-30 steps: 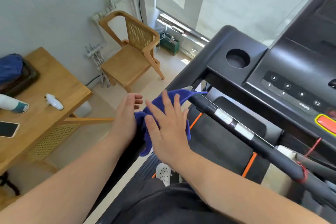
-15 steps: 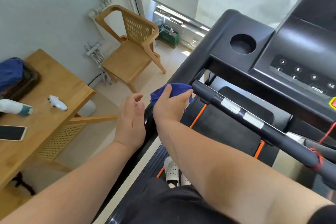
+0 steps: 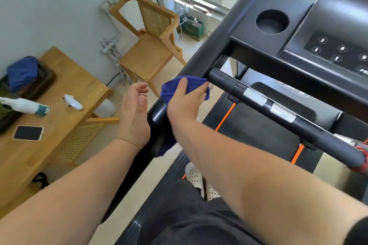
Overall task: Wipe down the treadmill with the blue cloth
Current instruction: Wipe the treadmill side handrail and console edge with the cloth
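The blue cloth (image 3: 196, 82) lies bunched under our right hand (image 3: 185, 100), whose fingers curl round it and press it onto the treadmill (image 3: 249, 45) side rail (image 3: 157, 117), just beside the end of the handlebar (image 3: 278, 109). Our left hand (image 3: 135, 117) hangs beside the rail, fingers loosely curled, holding nothing. A wooden table (image 3: 75, 89) and a chair (image 3: 151, 49) stand to the left. Our wrist hides the cloth's middle. The cloth runs along the rail, its tail hanging toward us.

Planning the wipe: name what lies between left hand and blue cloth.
Head view: the black side rail separates the left hand from the blue cloth gripped by the right hand.
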